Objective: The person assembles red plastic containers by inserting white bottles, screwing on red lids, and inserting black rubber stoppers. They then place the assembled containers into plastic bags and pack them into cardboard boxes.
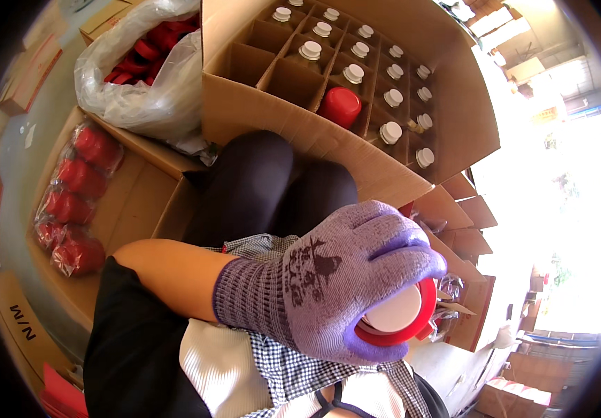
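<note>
My left hand (356, 279), in a purple knitted glove with coated fingertips, reaches across my body from the left. Its fingers and thumb curl round a red ring (424, 317) with a round white cap (394, 311) inside it. Whatever lies under the ring is hidden by the glove and the angle. My right hand is out of sight. Beyond my knees stands an open cardboard carton (314, 118) with dividers. Several clear bottles with white caps (391, 132) fill many of its cells, and a red domed cover (341, 106) shows in one cell on the near side.
Left of the carton, a clear plastic bag (98, 83) holds loose red plastic parts (148, 56). An open cardboard box (136, 202) at my left contains plastic-wrapped red pieces (81, 177). More cardboard boxes (474, 306) stand to the right, near a bright opening.
</note>
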